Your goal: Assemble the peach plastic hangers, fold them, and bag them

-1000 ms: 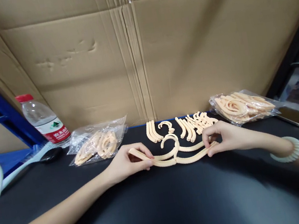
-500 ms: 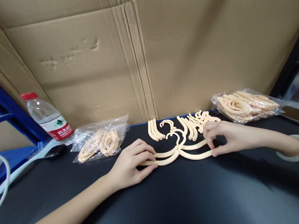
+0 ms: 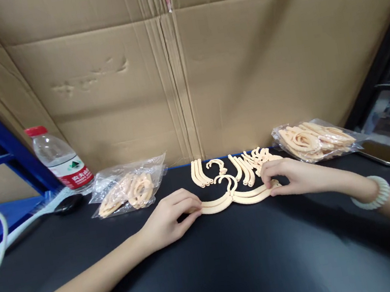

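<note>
Two cream clothes hangers point(image 3: 217, 206) lie side by side on the black tabletop point(image 3: 236, 258), their arms close together and their hooks point(image 3: 229, 181) pointing away from me. My left hand point(image 3: 171, 217) is closed round the left ends of both hangers, thumb in front and fingers behind. At the right ends, my right hand point(image 3: 288, 177) pinches the pair between thumb and fingers. Just behind them are loose curved hanger arms point(image 3: 199, 172), loose hooks point(image 3: 216, 165) and a further group of curved arms point(image 3: 246, 170). My right hand partly hides a pile of small pieces point(image 3: 261, 153).
Clear plastic bags of cream parts lie at the left point(image 3: 127, 189) and right point(image 3: 314, 141). A water bottle point(image 3: 63, 160) stands at the back left near a white cable point(image 3: 5, 232). A phone point(image 3: 386, 152) rests at the right. A cardboard wall point(image 3: 115, 94) closes off the back.
The arms of the two hangers, which had a gap between them, have come together. Both hands still hold the ends. The view has shifted slightly.
</note>
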A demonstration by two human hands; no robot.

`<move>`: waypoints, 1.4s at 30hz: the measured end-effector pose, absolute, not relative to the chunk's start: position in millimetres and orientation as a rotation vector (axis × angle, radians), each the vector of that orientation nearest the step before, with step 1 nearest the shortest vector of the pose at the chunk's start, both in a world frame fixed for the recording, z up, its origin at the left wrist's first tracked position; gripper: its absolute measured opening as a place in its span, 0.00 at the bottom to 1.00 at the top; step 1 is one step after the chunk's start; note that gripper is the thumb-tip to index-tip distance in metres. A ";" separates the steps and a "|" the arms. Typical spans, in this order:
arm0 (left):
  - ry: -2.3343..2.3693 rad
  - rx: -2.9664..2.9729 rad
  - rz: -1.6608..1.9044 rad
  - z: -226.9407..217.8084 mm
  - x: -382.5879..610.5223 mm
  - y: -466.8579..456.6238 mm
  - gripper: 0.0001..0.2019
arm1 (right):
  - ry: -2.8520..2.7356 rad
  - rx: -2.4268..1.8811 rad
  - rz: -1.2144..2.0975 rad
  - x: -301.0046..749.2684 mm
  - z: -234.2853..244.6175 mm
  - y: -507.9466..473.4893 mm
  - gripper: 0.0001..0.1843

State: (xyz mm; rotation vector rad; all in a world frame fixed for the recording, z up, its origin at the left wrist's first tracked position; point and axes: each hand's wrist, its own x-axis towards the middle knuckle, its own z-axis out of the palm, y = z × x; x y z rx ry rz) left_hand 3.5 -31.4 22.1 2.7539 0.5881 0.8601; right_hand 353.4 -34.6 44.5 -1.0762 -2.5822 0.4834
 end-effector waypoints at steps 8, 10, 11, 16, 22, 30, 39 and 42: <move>0.613 2.779 0.877 18.3 2.6 -27.4 0.11 | -2.543 -1.138 0.323 354.9 36.9 -27.1 0.07; 0.617 2.783 0.876 17.9 2.3 -26.9 0.12 | -2.546 -1.133 0.299 354.6 36.3 -26.8 0.07; 0.616 2.785 0.876 17.9 2.3 -26.8 0.12 | -2.549 -1.128 0.296 354.5 36.3 -26.9 0.07; 0.614 2.794 0.872 19.3 3.1 -28.1 0.12 | -2.574 -1.087 0.297 355.1 37.8 -27.3 0.06; 0.700 2.778 0.838 19.3 1.9 -30.5 0.11 | -2.566 -1.058 0.314 357.3 38.0 -25.3 0.05; 0.772 2.776 0.960 16.2 0.4 -27.1 0.09 | -2.490 -1.040 0.271 358.4 40.3 -27.9 0.06; 0.938 2.715 1.063 15.5 -2.5 -25.0 0.09 | -2.312 -1.236 0.128 364.9 36.8 -22.9 0.09; 0.969 2.688 1.072 14.5 -3.1 -24.4 0.09 | -2.280 -1.246 0.117 366.1 35.2 -21.4 0.09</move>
